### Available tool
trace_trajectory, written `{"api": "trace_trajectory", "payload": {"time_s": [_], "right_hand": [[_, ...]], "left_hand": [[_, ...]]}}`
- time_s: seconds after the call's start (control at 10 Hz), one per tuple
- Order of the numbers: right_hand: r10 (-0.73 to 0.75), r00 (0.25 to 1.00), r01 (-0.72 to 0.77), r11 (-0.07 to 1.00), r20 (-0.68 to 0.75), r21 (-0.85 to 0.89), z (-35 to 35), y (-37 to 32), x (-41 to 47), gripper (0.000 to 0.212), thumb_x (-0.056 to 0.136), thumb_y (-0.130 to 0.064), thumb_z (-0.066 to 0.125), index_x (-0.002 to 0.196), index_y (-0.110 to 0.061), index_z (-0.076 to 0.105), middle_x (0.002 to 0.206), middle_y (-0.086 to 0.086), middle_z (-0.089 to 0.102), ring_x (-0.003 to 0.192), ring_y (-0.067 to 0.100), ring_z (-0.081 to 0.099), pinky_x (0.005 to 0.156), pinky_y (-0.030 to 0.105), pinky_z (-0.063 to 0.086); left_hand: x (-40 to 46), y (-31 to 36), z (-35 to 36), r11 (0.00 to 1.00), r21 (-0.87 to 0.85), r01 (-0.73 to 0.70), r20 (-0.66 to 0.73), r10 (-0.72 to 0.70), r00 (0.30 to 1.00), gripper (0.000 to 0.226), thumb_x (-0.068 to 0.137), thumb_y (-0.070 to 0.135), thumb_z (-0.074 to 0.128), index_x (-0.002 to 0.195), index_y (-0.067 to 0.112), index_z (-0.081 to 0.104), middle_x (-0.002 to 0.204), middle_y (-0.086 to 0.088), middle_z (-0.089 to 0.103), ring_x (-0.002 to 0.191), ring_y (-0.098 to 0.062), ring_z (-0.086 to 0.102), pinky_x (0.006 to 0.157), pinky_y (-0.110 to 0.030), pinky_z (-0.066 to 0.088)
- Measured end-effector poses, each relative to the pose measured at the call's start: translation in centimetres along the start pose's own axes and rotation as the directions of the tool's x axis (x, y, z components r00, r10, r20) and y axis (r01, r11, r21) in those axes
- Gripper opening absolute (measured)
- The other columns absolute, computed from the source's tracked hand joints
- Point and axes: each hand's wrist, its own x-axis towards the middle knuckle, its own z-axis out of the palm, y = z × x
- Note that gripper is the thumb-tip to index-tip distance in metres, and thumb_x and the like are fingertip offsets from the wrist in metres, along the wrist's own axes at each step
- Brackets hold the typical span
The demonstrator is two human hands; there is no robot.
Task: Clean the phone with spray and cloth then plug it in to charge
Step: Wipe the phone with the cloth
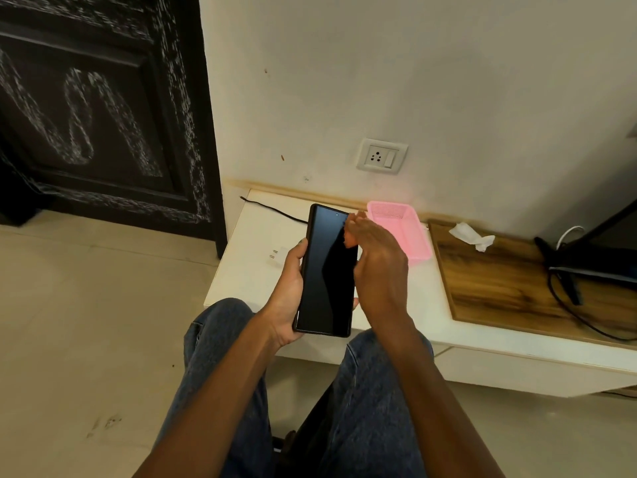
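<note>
Surroundings: A low white table stands against a pale wall, and the person sits before it in blue jeans, knees close to its near edge.
On the table, left: a black cable runs along the far side and passes behind the phone; a small white charger plug lies near the left edge, just left of the left hand.
On the table, centre: a pink plastic basket sits at the far side, partly hidden by the right hand.
On the table, right: a wooden board with a crumpled white tissue on its far end; a dark monitor stand with black cables at the far right.
Wall: a white socket with a switch above the table; a dark carved door to the left.
Phone: a black phone, screen dark and facing up, held above the table's near edge, between the two hands.
Left hand: cups the phone from beneath and from its left, thumb curled on the left edge.
Right hand: fingers bunched close together against the phone's upper right, pinching a small orange cloth that touches the screen; most of the cloth is hidden under the fingers.
</note>
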Motion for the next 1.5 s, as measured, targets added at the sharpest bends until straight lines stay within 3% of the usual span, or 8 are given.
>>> {"api": "trace_trajectory", "payload": {"time_s": [0.2, 0.5, 0.8, 1.0, 1.1, 1.2, 1.3, 1.5], "right_hand": [[-0.190, 0.982, 0.189, 0.980, 0.002, 0.069, 1.2, -2.0, -2.9, 0.028, 0.074, 0.013, 0.065, 0.101, 0.006, 0.069, 0.113, 0.020, 0.066, 0.111, 0.032, 0.061, 0.096, 0.044, 0.049], [-0.016, 1.000, 0.016, 1.000, -0.009, 0.009, 0.0, -0.8, 0.2, 0.028, 0.076, 0.012, 0.066, 0.102, 0.001, 0.069, 0.114, 0.016, 0.067, 0.112, 0.030, 0.060, 0.100, 0.031, 0.037], [-0.100, 0.992, 0.095, 0.994, 0.074, 0.062, 0.0, -0.5, -1.6, 0.038, 0.072, 0.017, 0.066, 0.107, 0.003, 0.067, 0.115, 0.019, 0.065, 0.111, 0.031, 0.061, 0.098, 0.042, 0.047], [-0.012, 1.000, 0.012, 0.998, 0.006, 0.065, 0.2, -1.9, 0.7, 0.021, 0.079, 0.009, 0.058, 0.096, 0.002, 0.069, 0.115, 0.018, 0.066, 0.114, 0.031, 0.059, 0.101, 0.037, 0.042], [-0.127, 0.989, 0.128, 0.992, -0.081, -0.003, 1.3, -4.4, -0.6, 0.037, 0.087, -0.011, 0.040, 0.111, 0.004, 0.063, 0.122, 0.018, 0.061, 0.116, 0.015, 0.056, 0.106, 0.035, 0.040], [-0.162, 0.974, 0.184, 0.974, -0.159, 0.134, 1.0, -3.1, -3.4, 0.035, 0.085, -0.004, 0.053, 0.119, 0.002, 0.060, 0.124, 0.017, 0.061, 0.118, 0.022, 0.056, 0.105, 0.033, 0.041], [-0.183, 0.971, 0.177, 0.983, 0.156, 0.053, 0.9, -1.3, -1.4, 0.031, 0.080, 0.006, 0.063, 0.110, -0.002, 0.067, 0.120, 0.013, 0.064, 0.116, 0.026, 0.058, 0.101, 0.034, 0.043], [-0.045, 0.997, 0.040, 0.996, 0.064, 0.080, 0.2, -3.1, 0.5, 0.030, 0.083, 0.005, 0.055, 0.110, 0.000, 0.066, 0.123, 0.015, 0.062, 0.119, 0.028, 0.055, 0.105, 0.034, 0.037]], "left_hand": [[-0.1, 0.3, -1.0, 0.999, -0.044, -0.014, -0.051, 0.012, 0.999, 0.057, 0.083, 0.065, 0.046, 0.101, 0.020, 0.076, 0.095, -0.011, 0.074, 0.085, -0.024, 0.072, 0.077, -0.035, 0.057], [0.2, -0.5, 0.7, 0.999, 0.043, 0.002, -0.044, 0.000, 0.999, 0.058, 0.085, 0.067, 0.040, 0.087, 0.023, 0.078, 0.083, -0.009, 0.075, 0.072, -0.021, 0.073, 0.064, -0.031, 0.059], [0.0, 0.2, -0.5, 0.999, -0.040, -0.026, -0.039, 0.025, 0.999, 0.057, 0.086, 0.065, 0.041, 0.095, 0.022, 0.077, 0.090, -0.010, 0.074, 0.078, -0.023, 0.072, 0.072, -0.035, 0.057], [-0.1, 0.0, 0.5, 1.000, -0.025, -0.016, 0.017, 0.016, 1.000, 0.056, 0.068, 0.068, 0.053, 0.092, 0.023, 0.078, 0.087, -0.007, 0.075, 0.078, -0.021, 0.072, 0.072, -0.032, 0.057], [-0.2, -0.2, 0.0, 0.997, -0.076, -0.013, 0.030, 0.016, 0.999, 0.055, 0.069, 0.065, 0.056, 0.096, 0.022, 0.078, 0.093, -0.008, 0.076, 0.085, -0.022, 0.073, 0.073, -0.032, 0.059], [-0.4, -0.1, -0.5, 0.994, -0.110, -0.008, 0.018, 0.010, 1.000, 0.055, 0.071, 0.064, 0.056, 0.099, 0.021, 0.077, 0.096, -0.009, 0.075, 0.089, -0.023, 0.072, 0.077, -0.033, 0.058], [-0.3, -0.2, -0.2, 0.998, -0.065, -0.004, 0.023, 0.006, 1.000, 0.056, 0.071, 0.066, 0.054, 0.098, 0.022, 0.077, 0.092, -0.008, 0.075, 0.084, -0.022, 0.072, 0.078, -0.033, 0.056], [0.1, -0.8, 0.4, 0.999, -0.047, -0.028, 0.051, 0.030, 0.998, 0.057, 0.067, 0.069, 0.055, 0.096, 0.025, 0.077, 0.093, -0.005, 0.076, 0.087, -0.020, 0.073, 0.077, -0.032, 0.058]]}}
